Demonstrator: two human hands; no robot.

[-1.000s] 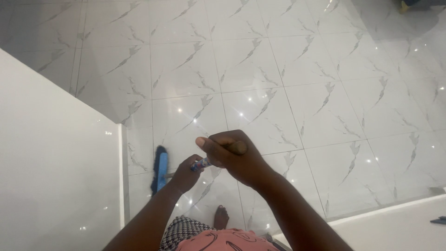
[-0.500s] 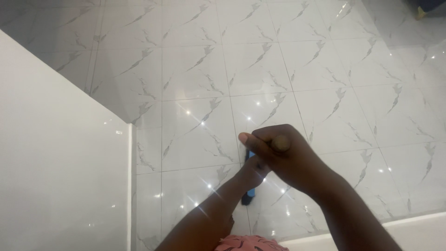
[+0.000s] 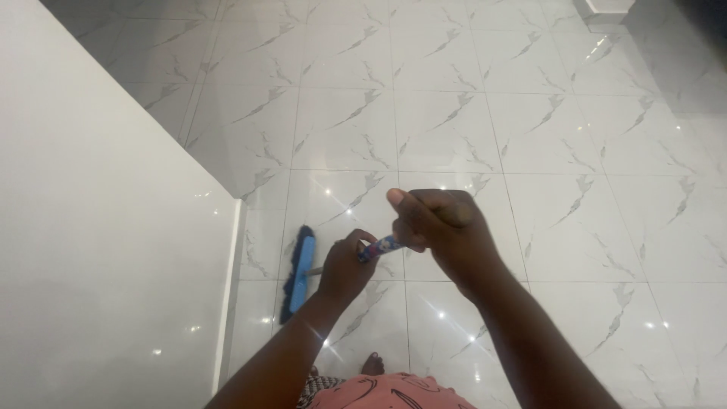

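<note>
**Broom stick gripped in both fists, head low to the left**

Head view: Both hands are closed around one broom handle (image 3: 379,247), a thin stick with a patterned blue wrap that shows only in the short gap between them. The right hand (image 3: 439,227) sits higher and nearer the camera, fingers curled tight round the top of the stick, thumb pointing up and left. The left hand (image 3: 344,265) is lower on the stick, fingers wrapped shut on it, just beside the right fist but not touching it.

From the fists the handle runs down and to the left, so its long axis slants from the right hand through the left hand to the broom head (image 3: 299,274). The left hand is the nearer of the two to that head. The blue head rests on the floor (image 3: 454,113), white glossy tiles with grey veins, and lies lengthwise close beside the base of a white wall (image 3: 98,265) on the left. A bare foot (image 3: 371,365) shows beneath the arms, well behind the head.
</note>
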